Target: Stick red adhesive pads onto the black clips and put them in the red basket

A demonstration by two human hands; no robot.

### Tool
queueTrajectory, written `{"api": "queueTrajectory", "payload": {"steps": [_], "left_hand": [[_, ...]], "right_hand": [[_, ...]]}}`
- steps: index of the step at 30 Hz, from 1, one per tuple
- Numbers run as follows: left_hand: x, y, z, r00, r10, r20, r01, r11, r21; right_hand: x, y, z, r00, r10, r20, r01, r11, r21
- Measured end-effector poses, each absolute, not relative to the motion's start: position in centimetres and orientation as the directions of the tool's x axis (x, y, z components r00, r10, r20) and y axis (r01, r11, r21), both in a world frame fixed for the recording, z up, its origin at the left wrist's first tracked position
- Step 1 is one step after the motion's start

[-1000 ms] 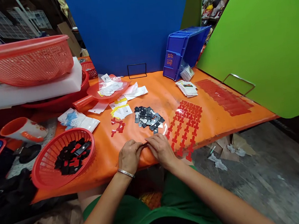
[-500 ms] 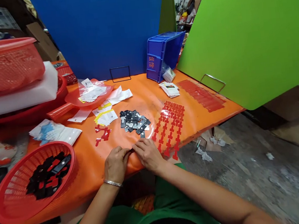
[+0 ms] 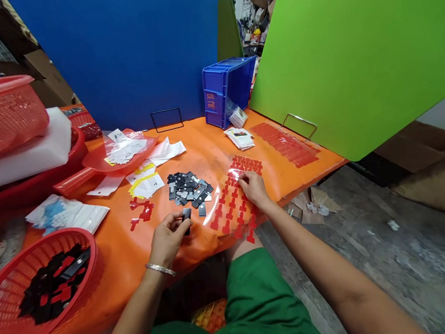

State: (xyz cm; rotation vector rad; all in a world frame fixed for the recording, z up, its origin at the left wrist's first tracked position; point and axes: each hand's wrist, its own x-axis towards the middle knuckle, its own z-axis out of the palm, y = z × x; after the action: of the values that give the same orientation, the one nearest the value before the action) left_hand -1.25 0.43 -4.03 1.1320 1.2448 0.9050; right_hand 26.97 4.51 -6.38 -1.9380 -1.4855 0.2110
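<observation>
Between the thumb and fingers of my left hand is a small flat black plate, held upright above the front of the table. My right hand is closed in a pinch over a clear sheet with rows of red T-shaped stickers. Whether a sticker is between its fingertips I cannot make out. Just beyond my left hand lies a loose pile of similar black and grey plates. A few separate red pieces lie to the left of that pile.
At the left a red basket contains black and red pieces. Behind it are a plastic bag, a red scoop and printed cards. A blue bin stands at the back, near red strips. Blue and green boards rise behind.
My hands have parted. The right one has moved right and away from me onto the red sticker sheet, while the left keeps the black plate, now tilted up. The view has shifted slightly.
</observation>
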Motion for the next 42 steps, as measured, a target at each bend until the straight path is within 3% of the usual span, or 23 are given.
{"api": "queueTrajectory", "payload": {"steps": [6,12,23,28,34,39,42], "left_hand": [[3.2,1.8,-3.0,0.221,0.927,-0.302,-0.092,0.328,0.94],[8.0,5.1,-3.2,0.198,0.885,-0.421,-0.13,0.449,0.884],[14.9,10.0,-5.2,0.184,0.891,-0.416,-0.057,0.432,0.9],[15.2,10.3,-5.8,0.167,0.893,-0.418,-0.01,0.426,0.905],[15.6,10.3,-6.0,0.146,0.902,-0.407,-0.006,0.412,0.911],[13.9,8.9,-4.4,0.179,0.907,-0.381,-0.05,0.395,0.917],[10.8,6.3,-3.2,0.221,0.898,-0.381,-0.089,0.407,0.909]], "right_hand": [[26.7,6.5,-6.6,0.373,0.91,0.18,0.813,-0.227,-0.537],[26.7,7.7,-6.6,0.411,0.904,0.113,0.803,-0.3,-0.515],[25.6,5.9,-7.3,0.366,0.881,0.301,0.842,-0.175,-0.51],[25.6,5.8,-7.6,0.362,0.865,0.347,0.813,-0.11,-0.572],[26.8,5.2,-7.9,0.437,0.836,0.332,0.508,0.076,-0.858],[26.8,4.0,-6.8,0.52,0.817,0.25,0.292,0.105,-0.951],[25.1,2.3,-5.7,0.485,0.86,0.157,0.123,0.11,-0.986]]}}
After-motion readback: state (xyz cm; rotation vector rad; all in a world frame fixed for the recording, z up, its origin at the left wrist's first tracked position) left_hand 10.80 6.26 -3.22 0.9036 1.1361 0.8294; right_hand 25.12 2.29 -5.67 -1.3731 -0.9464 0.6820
